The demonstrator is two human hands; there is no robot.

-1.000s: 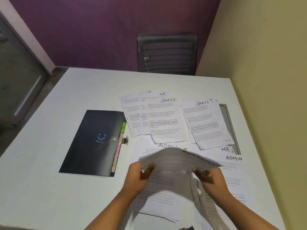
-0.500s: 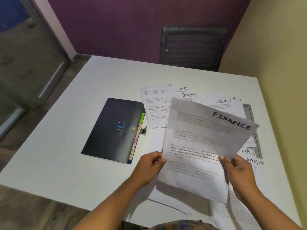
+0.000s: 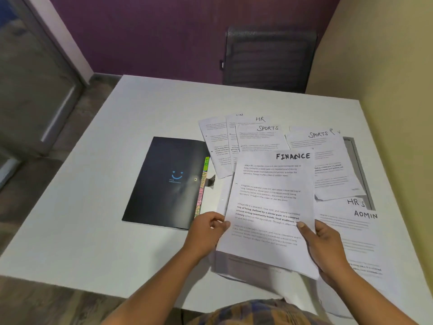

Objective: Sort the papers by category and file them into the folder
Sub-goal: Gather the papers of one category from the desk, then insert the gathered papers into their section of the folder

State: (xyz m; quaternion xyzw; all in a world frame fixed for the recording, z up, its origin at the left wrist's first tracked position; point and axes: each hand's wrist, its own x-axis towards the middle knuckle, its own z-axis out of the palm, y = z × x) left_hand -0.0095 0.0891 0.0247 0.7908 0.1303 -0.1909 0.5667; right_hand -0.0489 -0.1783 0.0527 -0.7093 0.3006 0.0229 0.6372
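Holding the FINANCE sheet (image 3: 269, 195) above the near part of the white desk (image 3: 82, 226), the person grips it by both side edges. The left hand (image 3: 206, 233) has its fingers (image 3: 214, 218) curled at the sheet's left edge. The right hand (image 3: 328, 249) pinches the right edge, with its thumb lying on the printed face. The sheet faces up toward the camera with its heading at the far end, and more paper shows just beneath it.

The dark folder (image 3: 164, 184) lies closed on the desk just left of the sheet, with a small smiling mark on its cover and coloured index tabs (image 3: 202, 184) along its right edge.

Beyond the held sheet, loose pages overlap: an HR page (image 3: 243, 120), a SPORTS page (image 3: 260, 137) on top of it, and a second SPORTS page (image 3: 328, 160) farther right. An ADMIN page (image 3: 351, 231) lies on the right, partly under the right hand. A dark mesh chair (image 3: 269, 57) stands at the desk's far side.
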